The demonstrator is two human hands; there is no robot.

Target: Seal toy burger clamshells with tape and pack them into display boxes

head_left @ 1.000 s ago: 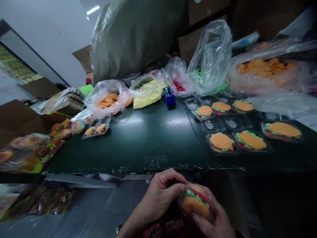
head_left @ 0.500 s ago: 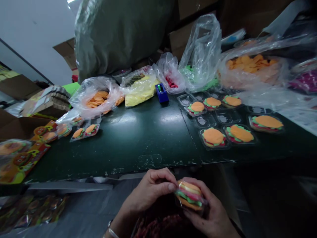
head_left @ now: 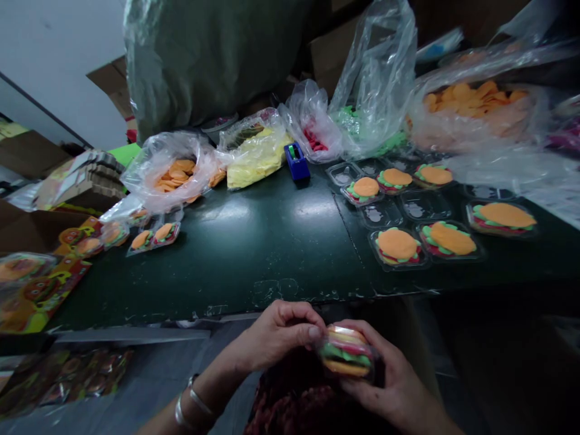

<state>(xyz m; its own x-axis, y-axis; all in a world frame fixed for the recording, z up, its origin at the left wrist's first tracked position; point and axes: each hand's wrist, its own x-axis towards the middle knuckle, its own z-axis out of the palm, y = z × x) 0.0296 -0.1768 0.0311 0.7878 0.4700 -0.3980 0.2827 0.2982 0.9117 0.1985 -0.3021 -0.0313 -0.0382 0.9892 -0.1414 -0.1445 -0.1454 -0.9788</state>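
Both my hands hold a toy burger (head_left: pixel 347 356) in a clear plastic shell, below the front edge of the dark green table (head_left: pixel 254 254). My right hand (head_left: pixel 389 380) cups it from beneath and the right side, fingers wrapped round. My left hand (head_left: pixel 278 332) pinches its left edge with thumb and curled fingers. The burger shows orange, green and red layers, seen side-on.
Clear trays with assembled burgers (head_left: pixel 399 244) and empty trays (head_left: pixel 385 214) lie at the right. Plastic bags of orange pieces (head_left: pixel 174 175), yellow pieces (head_left: pixel 254 157) and more orange pieces (head_left: pixel 471 109) line the back, with a blue tape dispenser (head_left: pixel 298 161). Packaged burgers on cards (head_left: pixel 40 284) lie left.
The burger has been turned from tilted to side-on between my hands. My hands sit slightly higher in view as the camera shifted; my left wrist bracelet now shows.
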